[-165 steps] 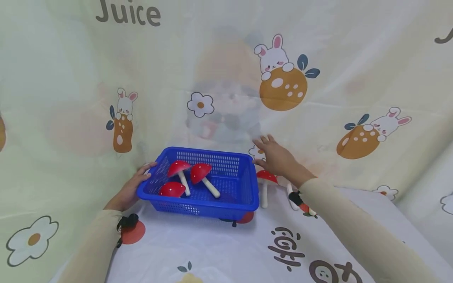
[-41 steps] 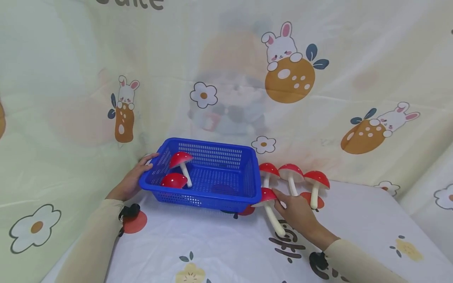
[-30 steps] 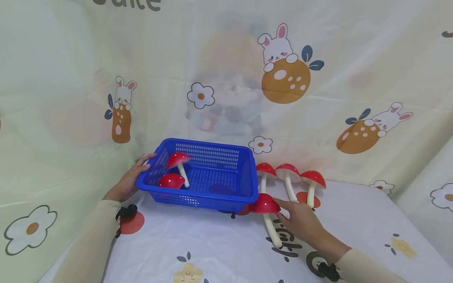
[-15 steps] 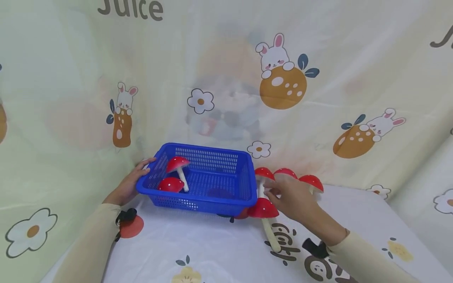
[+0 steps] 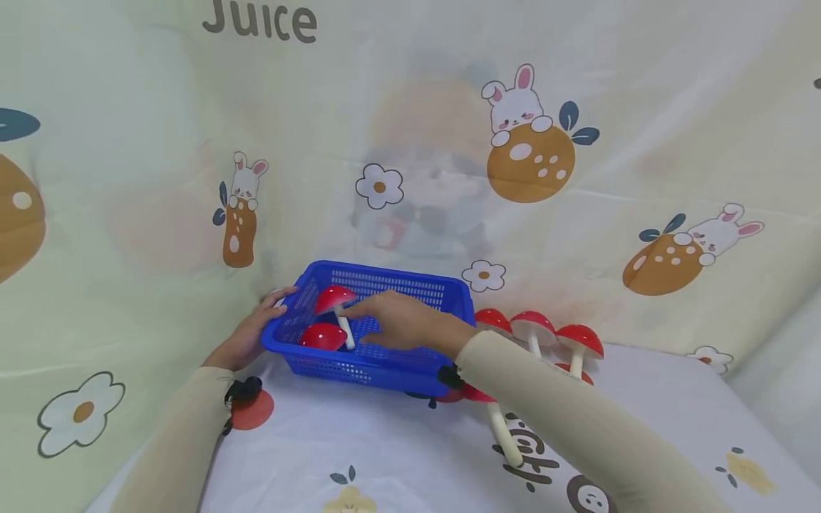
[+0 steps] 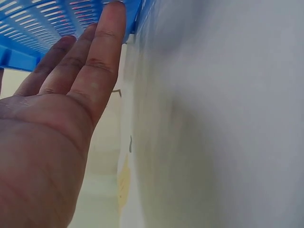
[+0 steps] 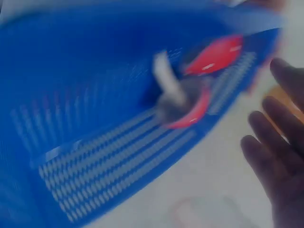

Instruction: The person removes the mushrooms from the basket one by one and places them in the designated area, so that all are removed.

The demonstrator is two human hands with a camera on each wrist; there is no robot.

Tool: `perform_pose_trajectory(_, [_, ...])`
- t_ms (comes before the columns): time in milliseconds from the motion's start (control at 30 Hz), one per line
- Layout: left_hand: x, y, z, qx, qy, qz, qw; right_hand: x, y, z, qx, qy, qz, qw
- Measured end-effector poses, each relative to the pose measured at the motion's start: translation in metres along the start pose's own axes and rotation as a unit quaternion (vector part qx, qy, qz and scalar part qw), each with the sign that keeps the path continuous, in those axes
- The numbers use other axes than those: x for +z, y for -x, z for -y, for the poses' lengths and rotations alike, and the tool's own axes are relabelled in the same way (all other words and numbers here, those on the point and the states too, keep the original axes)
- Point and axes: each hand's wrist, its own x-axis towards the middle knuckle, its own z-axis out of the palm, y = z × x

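Note:
A blue plastic basket (image 5: 378, 363) with slotted walls holds two toy mushrooms at its left end. One mushroom (image 5: 335, 299) leans with its pale stem showing; of the other, a red cap (image 5: 323, 337) is what I see. My left hand (image 5: 246, 338) rests against the basket's left wall, its fingers straight in the left wrist view. My right hand (image 5: 400, 320) is over the basket, fingers extended toward the leaning mushroom and holding nothing. In the right wrist view that hand's fingers (image 7: 280, 137) are apart from both mushrooms, and the picture is blurred.
Right of the basket lie several more red-capped mushrooms, three along the back, among them the rightmost mushroom (image 5: 580, 342). Another mushroom (image 5: 505, 434) lies nearer the front, partly under my right sleeve. A patterned curtain (image 5: 423, 128) hangs behind the white table cover (image 5: 385, 456).
One mushroom has gone from the basket to the table on its right, where my right hand set it down. That hand then moved left, over the basket. My left hand stayed at the basket's side.

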Motion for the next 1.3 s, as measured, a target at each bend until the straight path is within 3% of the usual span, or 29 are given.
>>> perform_pose_trajectory(100, [0.001,-0.002,-0.001,0.002,-0.003,-0.001,1.0000,0.004,-0.023,0.000,-0.002,0.088,0.033,0.9956])
perform_pose_trajectory(233, [0.000,-0.004,0.002,-0.008,-0.004,-0.008,0.9999,0.016,-0.046,-0.003,-0.036,0.195,0.073,0.9775])
perform_pose_trajectory(400, [-0.003,-0.004,0.004,-0.014,-0.011,-0.018,0.9997,0.032,-0.066,-0.003,-0.098,0.262,0.089,0.9559])
perform_pose_trajectory(567, [-0.004,-0.004,0.003,-0.013,-0.014,-0.013,0.9997,0.042,-0.080,0.001,-0.100,0.275,0.091,0.9520])
perform_pose_trajectory(767, [-0.004,-0.004,0.003,-0.018,-0.011,-0.014,0.9997,0.047,-0.090,0.002,-0.094,0.252,0.105,0.9574])
perform_pose_trajectory(1033, [-0.005,-0.008,0.005,-0.014,-0.006,-0.015,0.9998,0.051,-0.094,0.001,-0.048,0.243,0.123,0.9612])
perform_pose_trajectory(1300, [-0.004,-0.007,0.004,-0.018,-0.007,-0.015,0.9997,0.054,-0.095,0.000,-0.026,0.277,0.084,0.9569])
